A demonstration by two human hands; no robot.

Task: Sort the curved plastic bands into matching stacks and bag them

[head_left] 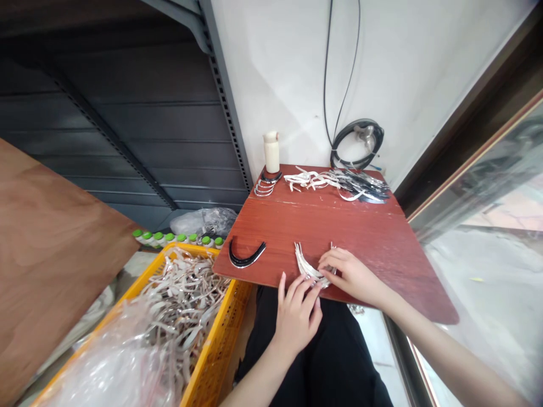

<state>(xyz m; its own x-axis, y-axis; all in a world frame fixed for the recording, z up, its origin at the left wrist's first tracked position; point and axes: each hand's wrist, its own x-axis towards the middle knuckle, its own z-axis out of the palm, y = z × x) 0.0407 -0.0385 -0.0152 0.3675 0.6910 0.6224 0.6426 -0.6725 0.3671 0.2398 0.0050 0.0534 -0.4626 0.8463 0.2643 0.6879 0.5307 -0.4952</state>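
A stack of white U-shaped headbands [306, 268] lies at the front edge of the red-brown table [331, 220], its ends pointing away from me. My left hand [297, 314] has its fingers spread, with the fingertips touching the curve of the stack. Bent over the right end of the same stack are the fingers of my right hand [350, 274], closed on the bands and partly hiding them. To the left, a nested set of black headbands [246, 261] rests on the table, apart from both hands.
A yellow crate [224, 322] full of pale bands and clear plastic stands at the left. At the table's back are a cream bottle [271, 152], loose white strips [311, 179] and dark strips [365, 185]. Coiled cable [335, 155] hangs on the wall. Green-capped bottles [181, 238] line the shelf.
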